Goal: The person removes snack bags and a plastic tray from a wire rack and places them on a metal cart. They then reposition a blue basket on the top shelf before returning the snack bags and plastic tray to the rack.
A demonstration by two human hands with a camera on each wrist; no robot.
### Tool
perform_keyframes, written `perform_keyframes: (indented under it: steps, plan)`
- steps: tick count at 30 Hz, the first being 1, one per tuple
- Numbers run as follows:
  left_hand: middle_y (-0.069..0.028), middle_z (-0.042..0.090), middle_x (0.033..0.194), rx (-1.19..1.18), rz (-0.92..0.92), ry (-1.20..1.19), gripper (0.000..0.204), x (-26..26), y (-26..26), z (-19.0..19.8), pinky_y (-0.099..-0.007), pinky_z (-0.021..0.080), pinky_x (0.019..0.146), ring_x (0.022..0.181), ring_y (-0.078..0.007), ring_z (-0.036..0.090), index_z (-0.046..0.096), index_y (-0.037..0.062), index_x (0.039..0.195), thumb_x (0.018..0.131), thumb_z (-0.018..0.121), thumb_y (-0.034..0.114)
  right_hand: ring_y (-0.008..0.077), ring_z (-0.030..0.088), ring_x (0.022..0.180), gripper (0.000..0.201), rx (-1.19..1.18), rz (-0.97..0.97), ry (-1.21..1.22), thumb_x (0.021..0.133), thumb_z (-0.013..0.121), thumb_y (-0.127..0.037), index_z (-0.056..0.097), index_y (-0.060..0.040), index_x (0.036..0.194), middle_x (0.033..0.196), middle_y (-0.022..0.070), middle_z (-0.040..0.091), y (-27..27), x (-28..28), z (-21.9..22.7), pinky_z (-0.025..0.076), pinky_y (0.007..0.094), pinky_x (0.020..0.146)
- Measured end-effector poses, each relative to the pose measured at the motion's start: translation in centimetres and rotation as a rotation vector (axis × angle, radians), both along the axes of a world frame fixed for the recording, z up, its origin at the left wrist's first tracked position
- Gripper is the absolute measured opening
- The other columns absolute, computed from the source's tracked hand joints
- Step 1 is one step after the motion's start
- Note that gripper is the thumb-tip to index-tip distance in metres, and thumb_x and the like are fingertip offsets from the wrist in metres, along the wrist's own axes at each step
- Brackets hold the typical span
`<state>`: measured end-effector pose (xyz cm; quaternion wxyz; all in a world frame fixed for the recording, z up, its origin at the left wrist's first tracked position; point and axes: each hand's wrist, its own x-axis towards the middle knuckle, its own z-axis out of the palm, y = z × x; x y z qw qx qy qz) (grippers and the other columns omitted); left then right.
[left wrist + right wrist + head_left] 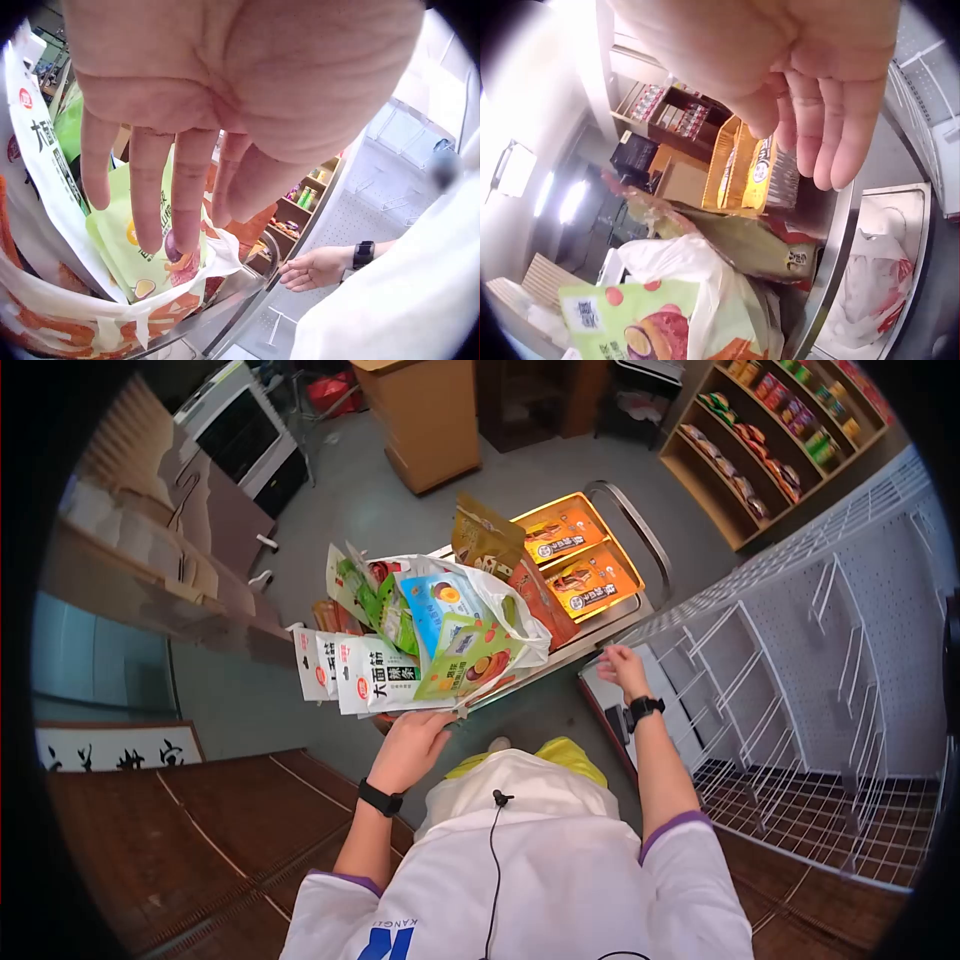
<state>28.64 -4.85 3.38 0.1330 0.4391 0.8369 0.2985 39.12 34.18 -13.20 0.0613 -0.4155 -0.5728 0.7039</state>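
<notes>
A white plastic bag [530, 643] full of snack packets stands on a metal cart. White packets [366, 678], a blue packet [436, 610] and a green packet [468, 660] stick out of its top. My left hand [408, 745] is at the bag's near side, fingers extended; whether it touches the bag cannot be told. In the left wrist view the left hand [225, 97] spreads over the green packet [127, 232]. My right hand [626, 672] is in the air beside the cart's right end, fingers loosely bent, holding nothing.
Two orange boxes [590, 580] lie in a yellow tray at the cart's far end, near its curved handle [640, 525]. White wire racks [800, 690] stand at the right, a snack shelf [735, 480] beyond. On the cart's lower shelf sits another white bag [874, 289].
</notes>
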Motion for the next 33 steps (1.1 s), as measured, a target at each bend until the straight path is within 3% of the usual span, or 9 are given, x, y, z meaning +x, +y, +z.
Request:
perform_keyframes:
  steps: [6, 10, 13, 15, 16, 18, 23, 27, 33]
  plan:
    - [-0.0170, 0.063, 0.095, -0.078, 0.089, -0.064, 0.021, -0.8, 0.7, 0.9, -0.0413, 0.046, 0.081, 0.093, -0.0350, 0.058, 0.061, 0.0018, 0.101, 0.081, 0.059, 0.005, 0.0207, 0.061, 0.086, 0.030, -0.132, -0.105, 0.029, 0.092, 0.056, -0.023, 0.048, -0.0026, 0.112, 0.101, 0.0091, 0.056, 2.7, -5.4, -0.7, 0.056, 0.0336, 0.076]
    - [-0.0171, 0.064, 0.096, -0.080, 0.185, -0.072, 0.022, -0.1, 1.6, 0.7, -0.0411, 0.047, 0.081, 0.093, -0.0345, 0.059, 0.061, 0.0012, 0.103, 0.081, 0.059, 0.004, 0.0223, 0.059, 0.087, 0.034, -0.145, -0.130, -0.004, 0.090, 0.059, -0.022, 0.047, -0.0022, 0.115, 0.102, 0.0086, 0.054, 4.3, -8.9, -3.4, 0.055, 0.0341, 0.075]
    - [-0.0160, 0.064, 0.093, -0.025, 0.234, -0.026, 0.021, 0.7, 2.4, 0.2, -0.0427, 0.047, 0.077, 0.087, -0.0355, 0.058, 0.061, 0.0031, 0.100, 0.080, 0.059, 0.004, 0.0225, 0.063, 0.070, 0.031, -0.017, -0.282, -0.013, 0.089, 0.059, -0.015, 0.048, 0.0028, 0.112, 0.090, 0.0111, 0.060, 5.4, -11.2, -7.4, 0.055, 0.0317, 0.060]
    - [-0.0168, 0.064, 0.092, -0.061, 0.247, -0.057, 0.021, 1.2, 3.3, 0.6, -0.0423, 0.047, 0.078, 0.088, -0.0358, 0.059, 0.061, 0.0030, 0.101, 0.080, 0.059, 0.005, 0.0236, 0.064, 0.063, 0.028, -0.038, -0.346, -0.059, 0.088, 0.059, -0.013, 0.049, 0.0051, 0.108, 0.084, 0.0122, 0.062, 5.2, -11.1, -7.5, 0.056, 0.0323, 0.056]
    - [-0.0171, 0.064, 0.092, -0.061, 0.253, -0.064, 0.021, 1.3, 3.7, 0.6, -0.0422, 0.047, 0.079, 0.088, -0.0358, 0.059, 0.061, 0.0032, 0.102, 0.080, 0.059, 0.005, 0.0272, 0.064, 0.077, 0.045, -0.098, -0.340, -0.094, 0.084, 0.064, -0.013, 0.037, 0.0054, 0.114, 0.101, 0.0188, 0.055, 5.2, -11.1, -7.6, 0.058, 0.0357, 0.058]
    - [-0.0178, 0.064, 0.092, -0.057, 0.264, -0.070, 0.022, 1.5, 4.5, 0.6, -0.0420, 0.047, 0.079, 0.088, -0.0359, 0.059, 0.061, 0.0030, 0.103, 0.081, 0.060, 0.005, 0.0279, 0.063, 0.080, 0.043, -0.152, -0.315, -0.057, 0.084, 0.064, -0.014, 0.037, 0.0036, 0.114, 0.103, 0.0181, 0.054, 5.0, -11.1, -7.6, 0.058, 0.0366, 0.060]
    - [-0.0190, 0.063, 0.092, -0.086, 0.310, -0.074, 0.021, 1.6, 5.9, 1.1, -0.0420, 0.047, 0.078, 0.087, -0.0364, 0.059, 0.061, 0.0021, 0.102, 0.081, 0.060, 0.006, 0.0285, 0.064, 0.089, 0.032, -0.230, -0.273, 0.019, 0.092, 0.054, -0.016, 0.041, -0.0071, 0.119, 0.113, 0.0116, 0.055, 4.2, -11.5, -6.6, 0.058, 0.0375, 0.065]
    - [-0.0198, 0.063, 0.092, -0.092, 0.324, -0.095, 0.021, 1.6, 6.7, 1.8, -0.0421, 0.047, 0.077, 0.087, -0.0369, 0.059, 0.061, 0.0017, 0.102, 0.081, 0.059, 0.006, 0.0286, 0.064, 0.092, 0.025, -0.199, -0.264, 0.087, 0.094, 0.046, -0.011, 0.042, -0.0066, 0.118, 0.111, 0.0113, 0.057, 4.4, -11.7, -6.1, 0.058, 0.0378, 0.069]
    - [-0.0201, 0.063, 0.090, -0.064, 0.293, -0.079, 0.022, 1.0, 7.0, 1.5, -0.0425, 0.047, 0.077, 0.087, -0.0374, 0.059, 0.061, 0.0018, 0.103, 0.081, 0.059, 0.006, 0.0274, 0.067, 0.085, 0.023, -0.157, -0.210, 0.162, 0.094, 0.044, -0.011, 0.045, -0.0032, 0.115, 0.109, 0.0119, 0.058, 5.9, -11.2, -0.3, 0.058, 0.0335, 0.063]
